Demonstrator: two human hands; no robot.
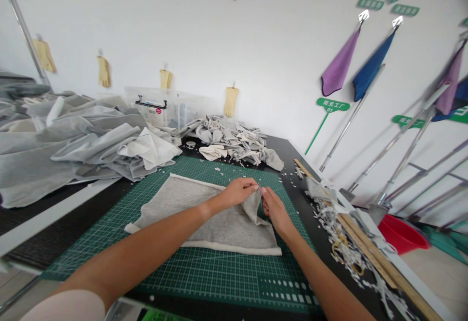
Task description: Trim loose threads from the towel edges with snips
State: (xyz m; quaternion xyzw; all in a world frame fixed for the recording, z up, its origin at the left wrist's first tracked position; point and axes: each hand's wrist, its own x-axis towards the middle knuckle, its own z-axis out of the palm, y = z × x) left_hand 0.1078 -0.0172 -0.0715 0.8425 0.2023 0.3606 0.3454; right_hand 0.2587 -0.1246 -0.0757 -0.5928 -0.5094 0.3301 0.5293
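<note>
A piece of grey fabric (219, 228) with pale rolled edges is spread over the green cutting mat (204, 277). Its right side is lifted and bunched where both hands meet. My left hand (239, 190) pinches the raised edge with closed fingers. Close beside it, my right hand (274, 208) grips the same edge between thumb and fingers, the fingertips of the two hands nearly touching. Whether something small sits between the fingertips cannot be made out. The fabric's left part and near edge lie flat on the mat.
A large heap of grey cloth (95, 135) covers the table's left. Fabric scraps (234, 138) pile up behind the mat, near a clear plastic box (175, 109). Wooden strips (360, 238), shreds and scissors with yellow handles (341, 248) lie along the right edge. A red basin (402, 233) stands beyond.
</note>
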